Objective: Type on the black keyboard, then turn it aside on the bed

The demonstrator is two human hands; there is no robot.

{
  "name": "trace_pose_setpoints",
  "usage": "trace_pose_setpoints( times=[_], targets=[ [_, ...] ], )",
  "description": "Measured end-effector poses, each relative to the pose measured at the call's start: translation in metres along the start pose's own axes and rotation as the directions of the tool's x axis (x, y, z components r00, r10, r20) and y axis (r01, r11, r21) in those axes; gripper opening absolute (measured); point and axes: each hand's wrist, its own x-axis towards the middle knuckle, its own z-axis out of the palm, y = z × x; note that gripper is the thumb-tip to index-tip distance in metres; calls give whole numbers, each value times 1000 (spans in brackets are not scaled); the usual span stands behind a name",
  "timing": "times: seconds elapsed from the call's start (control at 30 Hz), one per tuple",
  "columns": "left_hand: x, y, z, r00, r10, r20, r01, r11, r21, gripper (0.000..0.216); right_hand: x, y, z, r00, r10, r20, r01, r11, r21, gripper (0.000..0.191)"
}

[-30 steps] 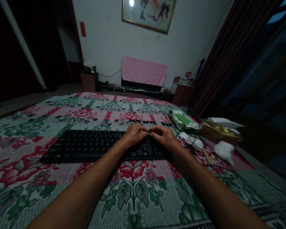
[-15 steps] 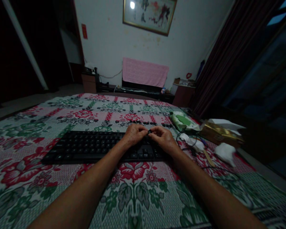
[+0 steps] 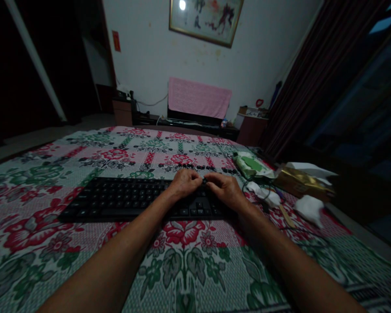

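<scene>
Black plastic makes up the one full-size keyboard (image 3: pixel 117 198), lying flat with its long axis running left to right across the person's front, space-bar edge nearest the body and arrow keys toward the right; the left hand (image 3: pixel 184 182) bends over its right part with fingers curled and thumb drawn in; the right hand (image 3: pixel 227 190) faces it, thumb and forefinger bent toward the same spot; between their tips sits one small dark piece (image 3: pixel 205 180), perhaps a keycap, though in this dimness I cannot tell which hand grips it.

Beneath spreads a red, green and white floral cloth (image 3: pixel 182 261); beyond stand a pale wall (image 3: pixel 140 65), one framed picture (image 3: pixel 205 19), one pink towel (image 3: pixel 198 96) and two cabinets (image 3: pixel 122 113); at right lie one green-and-white packet (image 3: pixel 254 165), one gold box (image 3: pixel 298 182), two white wads (image 3: pixel 309 208) and one flat stick (image 3: pixel 286 216).
</scene>
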Motion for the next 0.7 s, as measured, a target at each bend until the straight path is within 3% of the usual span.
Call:
trace_pose_setpoints(
  times=[0.2,0.4,0.5,0.7],
  targets=[
    [0,1,-3,998,23,59,-18,996,-84,28,4,-3,-12,984,-161,72,171,971,-167,27],
    [0,3,-4,996,24,89,-15,994,-104,29,5,-6,-19,975,-179,135,202,961,-188,27],
    [0,3,-2,997,19,78,-13,997,-79,30,5,-3,-20,975,-155,158,182,967,-179,24],
    [-1,-1,2,995,95,22,-97,985,140,25,2,17,-17,988,34,150,-2,978,-209,20]
  ],
)
